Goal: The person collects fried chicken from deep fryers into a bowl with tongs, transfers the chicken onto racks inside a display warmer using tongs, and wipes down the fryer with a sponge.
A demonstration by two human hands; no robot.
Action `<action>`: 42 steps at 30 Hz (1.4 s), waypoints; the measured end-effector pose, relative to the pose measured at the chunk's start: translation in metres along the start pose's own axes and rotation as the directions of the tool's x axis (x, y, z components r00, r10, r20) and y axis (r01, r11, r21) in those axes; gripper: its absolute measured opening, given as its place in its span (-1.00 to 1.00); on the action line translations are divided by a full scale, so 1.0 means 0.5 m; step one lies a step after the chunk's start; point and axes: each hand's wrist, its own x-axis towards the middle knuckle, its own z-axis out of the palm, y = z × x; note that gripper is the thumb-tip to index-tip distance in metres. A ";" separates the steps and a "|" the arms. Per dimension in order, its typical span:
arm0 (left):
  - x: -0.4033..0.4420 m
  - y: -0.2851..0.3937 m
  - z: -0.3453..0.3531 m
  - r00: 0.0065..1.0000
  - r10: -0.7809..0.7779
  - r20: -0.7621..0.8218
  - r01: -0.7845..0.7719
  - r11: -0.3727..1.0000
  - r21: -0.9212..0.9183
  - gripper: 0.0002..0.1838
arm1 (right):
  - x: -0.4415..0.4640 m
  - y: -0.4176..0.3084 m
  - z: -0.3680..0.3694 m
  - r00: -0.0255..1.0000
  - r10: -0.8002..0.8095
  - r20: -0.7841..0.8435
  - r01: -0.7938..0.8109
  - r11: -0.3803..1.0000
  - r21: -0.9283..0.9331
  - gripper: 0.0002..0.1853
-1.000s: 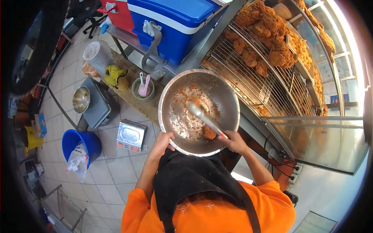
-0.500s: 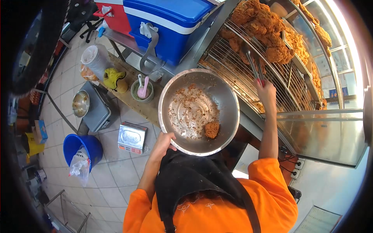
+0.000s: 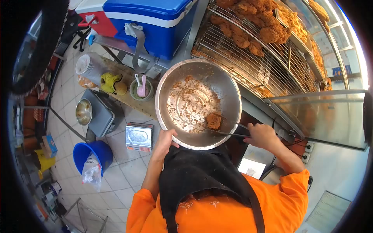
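Observation:
A large steel bowl point(image 3: 175, 134) with crumbs scattered inside is tilted toward me. My left hand point(image 3: 166, 140) grips its lower left rim, thumb over the edge. Metal tongs point(image 3: 235, 134) are held in my right hand point(image 3: 259, 136) at the bowl's right side. Their tips lie on either side of a brown fried piece point(image 3: 213, 121) inside the bowl; whether they pinch it is hard to tell. More fried pieces point(image 3: 274, 31) lie on the wire racks point(image 3: 233, 58) of the lit display cabinet at the upper right.
Blue cooler point(image 3: 155, 35) and red cooler point(image 3: 99, 29) stand at the top. A plank point(image 3: 136, 105) bears stacked cups and a small tub point(image 3: 140, 91) with spoons. Below it are a scale point(image 3: 139, 136) and a blue bucket point(image 3: 93, 153). The cabinet's glass panel point(image 3: 326, 116) is at right.
The tongs have come from the cabinet rack down into the bowl, around the fried piece. Before that, my right hand held a spoon-like tool over the bowl. My left hand has kept the rim.

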 end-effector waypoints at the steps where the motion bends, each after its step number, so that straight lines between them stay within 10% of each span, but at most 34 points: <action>1: 0.000 -0.002 -0.001 1.000 -0.002 -0.006 0.003 1.000 0.004 -0.64 | 0.010 -0.011 0.024 1.000 0.013 -0.022 -0.013 1.000 0.018 -0.51; 7: 0.010 -0.011 -0.004 1.000 0.030 0.001 -0.030 0.999 0.034 -0.64 | 0.078 0.019 0.103 0.984 0.026 -0.177 0.027 0.958 0.287 -0.54; 9: 0.017 -0.012 -0.017 1.000 0.022 0.009 -0.022 0.999 0.044 -0.64 | 0.079 0.045 0.032 0.966 0.107 0.235 -0.234 0.745 0.625 -0.46; 13: 0.021 0.002 -0.021 1.000 -0.016 -0.020 0.017 0.999 0.047 -0.64 | 0.109 0.078 0.084 0.984 -0.095 0.153 -0.147 0.060 0.987 -0.53; 17: 0.005 0.005 -0.013 0.998 -0.032 0.048 0.031 0.999 0.026 -0.63 | 0.155 0.032 0.007 0.984 0.008 -0.179 0.171 -0.330 0.928 -0.56; 23: 0.011 -0.009 -0.016 0.996 0.059 0.065 -0.060 0.998 0.018 -0.69 | 0.370 0.067 -0.216 0.956 0.161 -0.247 0.292 -0.638 0.713 -0.57; 30: 0.025 -0.022 -0.026 0.995 0.024 0.098 -0.026 1.000 0.014 -0.71 | 0.333 0.051 -0.267 0.727 0.542 -0.421 0.260 0.350 0.900 -0.46; 42: 0.045 -0.058 -0.035 0.996 0.027 0.079 -0.017 0.992 -0.123 -0.80 | 0.057 -0.066 0.096 0.894 0.039 -0.447 0.318 0.649 0.691 -0.68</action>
